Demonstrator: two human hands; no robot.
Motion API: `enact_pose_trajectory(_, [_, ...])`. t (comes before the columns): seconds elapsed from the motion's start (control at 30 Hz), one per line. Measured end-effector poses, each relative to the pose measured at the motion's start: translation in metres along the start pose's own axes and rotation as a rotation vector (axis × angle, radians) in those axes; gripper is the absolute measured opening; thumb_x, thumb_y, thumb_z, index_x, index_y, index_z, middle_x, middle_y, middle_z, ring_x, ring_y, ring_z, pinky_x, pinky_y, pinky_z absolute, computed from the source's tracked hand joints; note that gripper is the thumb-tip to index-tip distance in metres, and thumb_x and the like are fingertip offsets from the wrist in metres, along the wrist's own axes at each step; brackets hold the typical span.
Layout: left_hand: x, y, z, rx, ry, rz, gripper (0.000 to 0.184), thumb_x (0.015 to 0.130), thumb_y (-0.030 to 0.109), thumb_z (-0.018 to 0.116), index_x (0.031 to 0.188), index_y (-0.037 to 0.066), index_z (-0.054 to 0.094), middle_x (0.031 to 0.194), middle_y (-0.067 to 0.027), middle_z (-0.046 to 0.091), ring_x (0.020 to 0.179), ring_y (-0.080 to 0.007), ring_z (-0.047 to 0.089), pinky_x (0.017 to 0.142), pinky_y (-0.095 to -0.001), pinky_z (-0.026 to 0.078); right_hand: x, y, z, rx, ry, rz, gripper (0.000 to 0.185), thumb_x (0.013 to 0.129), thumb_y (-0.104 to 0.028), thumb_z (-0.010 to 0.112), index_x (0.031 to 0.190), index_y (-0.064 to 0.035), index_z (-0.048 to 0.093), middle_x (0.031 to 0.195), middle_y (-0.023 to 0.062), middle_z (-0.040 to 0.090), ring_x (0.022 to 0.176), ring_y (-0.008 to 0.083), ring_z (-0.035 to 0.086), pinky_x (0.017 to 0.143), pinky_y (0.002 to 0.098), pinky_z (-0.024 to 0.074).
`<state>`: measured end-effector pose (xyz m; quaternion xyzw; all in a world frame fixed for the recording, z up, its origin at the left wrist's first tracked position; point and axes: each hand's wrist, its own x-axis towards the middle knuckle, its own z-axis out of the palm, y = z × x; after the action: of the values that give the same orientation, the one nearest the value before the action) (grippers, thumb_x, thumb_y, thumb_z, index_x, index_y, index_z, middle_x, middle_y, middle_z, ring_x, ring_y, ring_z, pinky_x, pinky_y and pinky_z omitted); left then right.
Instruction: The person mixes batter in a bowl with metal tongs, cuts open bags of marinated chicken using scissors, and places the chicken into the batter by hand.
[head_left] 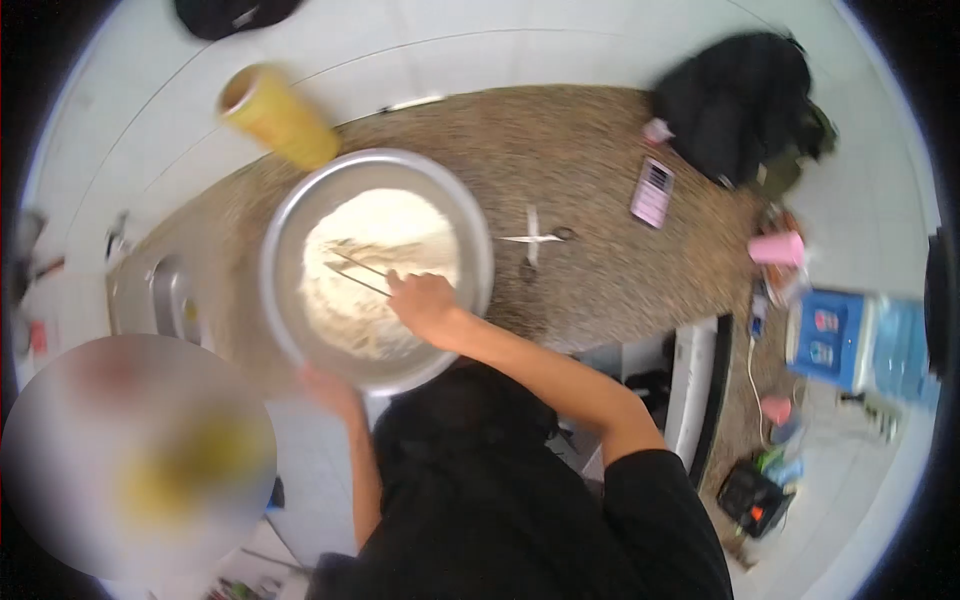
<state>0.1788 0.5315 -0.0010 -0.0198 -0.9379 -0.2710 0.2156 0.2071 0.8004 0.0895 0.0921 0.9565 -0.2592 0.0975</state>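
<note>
A wide metal bowl (278, 250) stands on the stone counter with white flour (385, 215) in it. My right hand (425, 305) is over the bowl, its fingers closed around a pair of thin chopsticks (358, 278). Their tips point left into the flour, where the surface looks furrowed and clumpy. At the bowl's near-left rim is my left hand (332, 392), smeared by motion. It seems to touch the rim, but its fingers do not show clearly.
A yellow roll (280, 115) leans behind the bowl. Scissors (540, 238) lie open to its right, then a pink phone (652, 193) and a black bag (735, 105). On the left is a sink (172, 300). Farther right are a pink cup (776, 249) and a blue water dispenser (830, 338).
</note>
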Motion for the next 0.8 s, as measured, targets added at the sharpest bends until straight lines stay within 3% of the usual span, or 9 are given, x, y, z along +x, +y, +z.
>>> enact_pose_trajectory(0.07, [0.013,0.027,-0.007,-0.242,-0.045,-0.261,0.033,0.106,0.020,0.042,0.108,-0.009,0.059,0.100,-0.0173,0.066,0.090,-0.0247,0.061,0.084,-0.0380,0.049,-0.013,-0.019,0.007,0.050,-0.045,-0.022,0.046,0.094,-0.030,0.062,0.128,-0.0003,0.053,0.080,0.0140,0.070,0.077,0.0318,0.072,0.063,0.0415,0.0564])
enact_pose_trajectory(0.17, [0.020,0.033,-0.005,-0.586,-0.046,-0.484,0.038,0.107,0.022,0.045,0.125,-0.010,0.055,0.109,-0.0200,0.068,0.097,-0.0264,0.064,0.087,-0.0356,0.049,-0.051,-0.023,-0.001,-0.089,-0.132,-0.077,0.044,0.093,-0.032,0.063,0.125,-0.0034,0.054,0.076,0.0135,0.069,0.073,0.0328,0.071,0.063,0.0430,0.0555])
enact_pose_trajectory(0.23, [0.026,0.042,-0.011,-0.659,-0.070,-0.515,0.037,0.107,0.022,0.045,0.123,-0.010,0.056,0.108,-0.0178,0.068,0.095,-0.0212,0.064,0.085,-0.0325,0.049,-0.073,-0.010,-0.030,-0.173,-0.125,-0.132,0.045,0.093,-0.035,0.062,0.126,-0.0059,0.055,0.073,0.0127,0.068,0.071,0.0325,0.071,0.061,0.0436,0.0548])
enact_pose_trajectory(0.3, [0.028,0.031,-0.008,-0.680,-0.076,-0.532,0.036,0.107,0.021,0.044,0.122,-0.010,0.056,0.108,-0.0159,0.069,0.094,-0.0186,0.064,0.084,-0.0310,0.049,-0.082,0.005,-0.061,-0.310,-0.221,-0.151,0.038,0.091,-0.024,0.060,0.125,-0.0081,0.056,0.076,0.0112,0.069,0.072,0.0319,0.071,0.061,0.0450,0.0545])
enact_pose_trajectory(0.37, [0.031,0.033,-0.010,-0.701,-0.066,-0.522,0.036,0.107,0.021,0.044,0.122,-0.009,0.056,0.109,-0.0159,0.069,0.095,-0.0192,0.064,0.084,-0.0311,0.049,-0.079,0.002,-0.098,-0.386,-0.349,-0.030,0.037,0.093,-0.027,0.059,0.126,-0.0102,0.056,0.077,0.0124,0.070,0.073,0.0333,0.071,0.063,0.0459,0.0553])
enact_pose_trajectory(0.47, [0.032,0.032,-0.012,-0.721,-0.060,-0.506,0.036,0.107,0.020,0.044,0.125,-0.009,0.056,0.110,-0.0161,0.069,0.097,-0.0200,0.065,0.086,-0.0311,0.049,-0.070,0.004,-0.118,-0.477,-0.313,0.096,0.032,0.096,-0.030,0.058,0.122,-0.0116,0.057,0.078,0.0142,0.070,0.076,0.0343,0.071,0.065,0.0464,0.0560])
enact_pose_trajectory(0.57, [0.030,0.026,-0.007,-0.762,-0.040,-0.487,0.037,0.107,0.018,0.045,0.129,-0.009,0.054,0.113,-0.0170,0.068,0.100,-0.0205,0.065,0.087,-0.0314,0.049,-0.049,0.013,-0.106,-0.543,-0.240,0.138,0.041,0.097,-0.039,0.057,0.127,-0.0106,0.055,0.074,0.0159,0.069,0.071,0.0365,0.070,0.063,0.0480,0.0561])
enact_pose_trajectory(0.67, [0.033,0.024,-0.003,-0.797,-0.043,-0.485,0.038,0.106,0.017,0.046,0.132,-0.009,0.052,0.116,-0.0185,0.067,0.103,-0.0213,0.065,0.089,-0.0317,0.050,-0.019,0.004,-0.078,-0.429,-0.102,0.118,0.040,0.097,-0.031,0.056,0.128,-0.0058,0.053,0.081,0.0175,0.070,0.078,0.0363,0.071,0.066,0.0481,0.0568])
enact_pose_trajectory(0.8, [0.049,0.047,-0.017,-0.855,-0.080,-0.581,0.041,0.106,0.018,0.048,0.134,-0.011,0.051,0.120,-0.0205,0.066,0.105,-0.0225,0.065,0.090,-0.0317,0.050,0.016,-0.038,-0.030,-0.148,-0.187,0.212,0.046,0.099,-0.032,0.052,0.135,-0.0029,0.050,0.077,0.0183,0.068,0.077,0.0399,0.069,0.067,0.0501,0.0557])
